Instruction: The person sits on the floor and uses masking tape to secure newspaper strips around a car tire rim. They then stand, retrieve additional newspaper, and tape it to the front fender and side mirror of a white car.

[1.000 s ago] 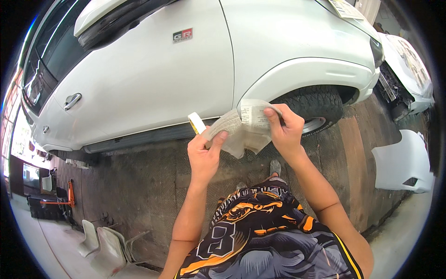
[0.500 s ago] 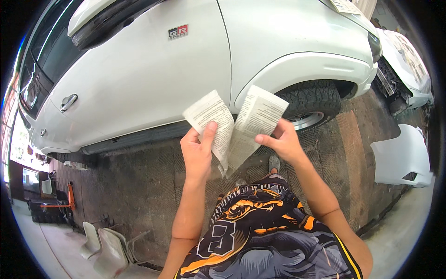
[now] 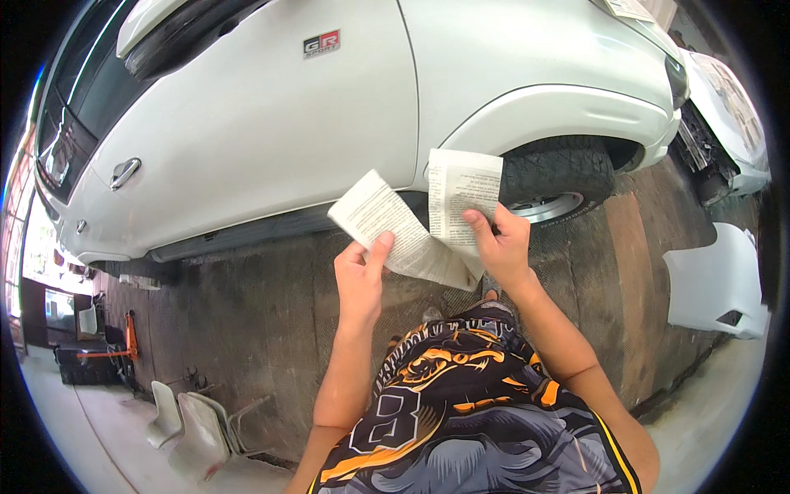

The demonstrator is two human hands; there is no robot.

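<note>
A folded sheet of printed newspaper (image 3: 385,216) is spread in a V between my two hands, in front of the white car (image 3: 271,140). My left hand (image 3: 360,278) is closed on its left part, thumb on top and fingers underneath. On the right part, which stands more upright, my right hand (image 3: 506,247) grips the lower right edge between thumb and fingers. Both parts come together low down between the hands, where the paper is creased. Whether it is torn there I cannot tell.
The car's front wheel (image 3: 559,177) is just beyond my right hand. A loose white bumper (image 3: 714,276) lies at the right, below another white car (image 3: 728,115) with its front stripped. Pale chairs (image 3: 202,432) and an orange jack (image 3: 130,337) stand at the lower left.
My right hand has turned its part of the newspaper more upright and gripped it lower. My left hand has shifted slightly right and down, and the paper's lower end has swung right.
</note>
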